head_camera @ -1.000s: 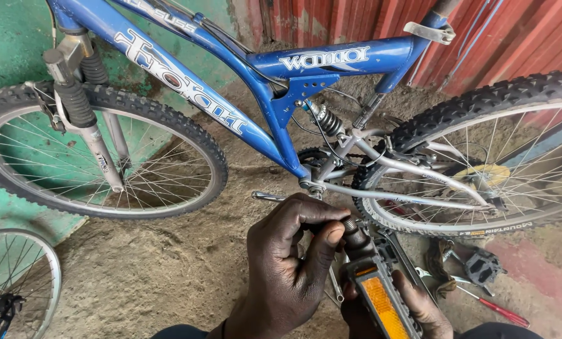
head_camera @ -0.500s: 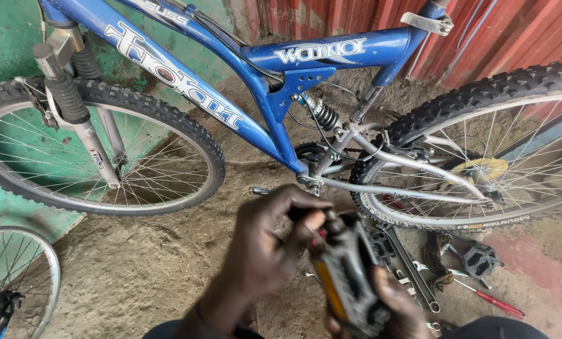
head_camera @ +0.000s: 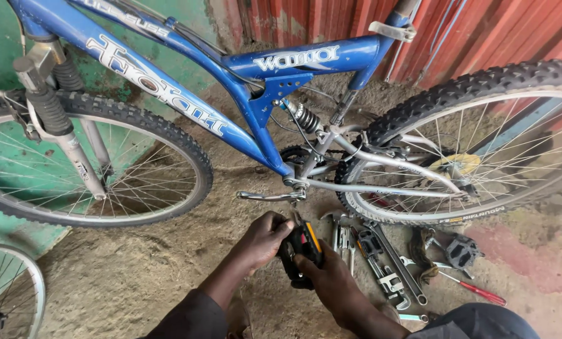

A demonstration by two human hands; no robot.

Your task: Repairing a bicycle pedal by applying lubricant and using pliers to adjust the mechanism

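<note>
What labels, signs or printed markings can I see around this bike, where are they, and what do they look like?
Down tube decal: long slanted white lettering on the blue frame, above the front wheel.
Top tube decal: shorter white lettering on blue, near the seat post.
Tyre marking: small pale print with a yellow patch on the rear tyre's black sidewall, at the bottom.
No packages, signs or screens in view.

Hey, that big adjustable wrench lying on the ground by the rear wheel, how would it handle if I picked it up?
The adjustable wrench looks like solid metal, so probably stiff and heavy for its size. It lies flat on the dirt floor, so it likely won't roll. Its head looks bulkier than the handle, so it may tip head-down if gripped at the far end.
</note>
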